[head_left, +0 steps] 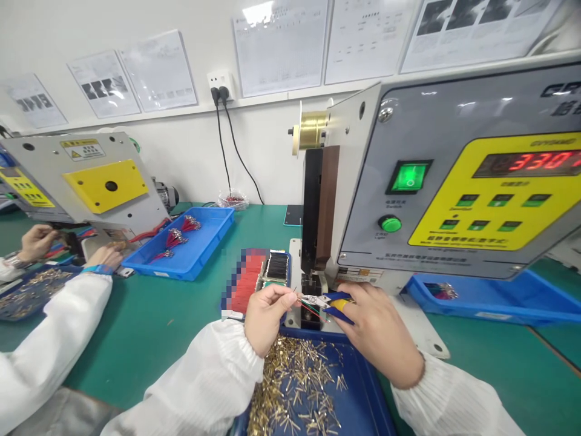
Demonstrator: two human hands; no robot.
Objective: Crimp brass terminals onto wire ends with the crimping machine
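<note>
My hands at the thin wires, above a tray of brass pins.

My left hand point(267, 318) pinched the thin wires point(311, 310), red and green, between thumb and forefinger; they looked light and limp, best held close to the tips. My right hand point(376, 333) was clenched around the blue grips of the needle-nose pliers point(329, 301), stiff steel whose tips sat at the wires, though I couldn't tell if they gripped them. Below, smooth, slippery-looking brass pins point(295, 387) lay loose in a blue plastic tray point(363, 387) on the green surface point(136, 357), before the grey machine point(454, 230) showing 330. At left, a co-worker's hands point(72, 245) worked at another machine point(91, 175).
</note>
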